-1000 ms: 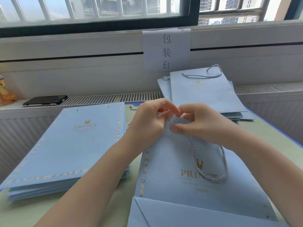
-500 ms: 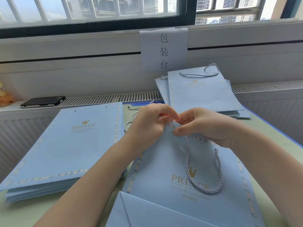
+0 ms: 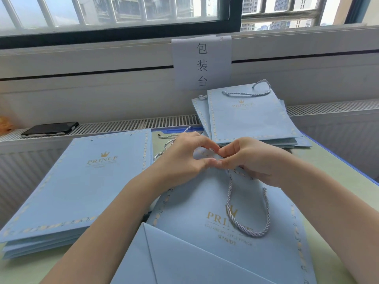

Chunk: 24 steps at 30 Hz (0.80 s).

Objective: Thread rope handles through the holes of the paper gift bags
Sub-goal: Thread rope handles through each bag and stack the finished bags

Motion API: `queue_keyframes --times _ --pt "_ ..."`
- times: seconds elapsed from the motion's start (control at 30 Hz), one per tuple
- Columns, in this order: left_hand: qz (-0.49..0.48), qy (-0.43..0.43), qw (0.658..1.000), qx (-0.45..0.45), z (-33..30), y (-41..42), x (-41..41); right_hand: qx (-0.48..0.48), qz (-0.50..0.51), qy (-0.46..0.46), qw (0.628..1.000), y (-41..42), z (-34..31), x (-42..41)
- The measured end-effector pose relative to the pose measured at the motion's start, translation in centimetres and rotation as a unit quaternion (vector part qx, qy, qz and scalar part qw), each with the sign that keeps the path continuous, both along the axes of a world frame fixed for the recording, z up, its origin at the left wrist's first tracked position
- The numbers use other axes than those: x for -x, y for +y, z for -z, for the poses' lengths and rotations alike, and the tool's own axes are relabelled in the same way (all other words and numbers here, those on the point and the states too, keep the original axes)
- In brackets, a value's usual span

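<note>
1. Pale green tabletop (image 3: 338,171) runs below a barred window (image 3: 123,13), with a paper sign (image 3: 202,62) taped to the sill.
2. At centre lies a flat blue gift bag (image 3: 194,212); a silver rope handle (image 3: 248,206) loops across its front.
3. Left hand (image 3: 182,158) and right hand (image 3: 252,158) meet at the bag's top edge, fingertips pinching the paper and rope there.
4. A stack of unthreaded bags (image 3: 78,185) sits left; finished bags (image 3: 250,117) lean far right.
5. A dark phone (image 3: 50,129) rests on the radiator grille.
</note>
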<state>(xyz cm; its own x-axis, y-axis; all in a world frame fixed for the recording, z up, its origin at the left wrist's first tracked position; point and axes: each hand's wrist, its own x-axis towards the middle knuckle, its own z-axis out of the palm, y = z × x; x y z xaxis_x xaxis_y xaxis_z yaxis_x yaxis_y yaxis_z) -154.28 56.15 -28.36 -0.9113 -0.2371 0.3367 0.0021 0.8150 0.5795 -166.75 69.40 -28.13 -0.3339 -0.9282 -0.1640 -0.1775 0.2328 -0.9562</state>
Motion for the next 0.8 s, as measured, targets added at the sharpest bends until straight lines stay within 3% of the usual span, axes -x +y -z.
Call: queue_keyframes --times 0.17,0.27,0.47,0.6,0.7,0.8 --pt "0.025 -0.029 0.999 -0.028 -0.3 -0.1 -0.3 -0.02 -0.055 -0.123 0.991 1.0 -1.1 0.6" --pt "0.013 -0.027 0.999 -0.029 -0.2 -0.1 -0.2 -0.016 -0.034 -0.11 0.993 1.0 -1.2 0.8" --pt "0.012 0.0 0.999 -0.053 0.0 -0.4 0.0 0.006 -0.003 0.084 0.996 0.9 -0.9 0.6" --pt "-0.007 0.043 0.996 -0.072 -0.2 -0.5 -0.1 0.054 0.034 0.148 0.987 0.8 -1.3 0.0" --pt "-0.053 0.08 0.991 -0.089 -0.4 -0.6 -0.2 0.122 0.145 0.282 0.94 0.5 -1.4 -0.3" --pt "-0.107 0.115 0.983 -0.096 -0.7 -0.8 -0.3 0.093 0.107 0.342 0.929 0.5 -1.5 -0.7"
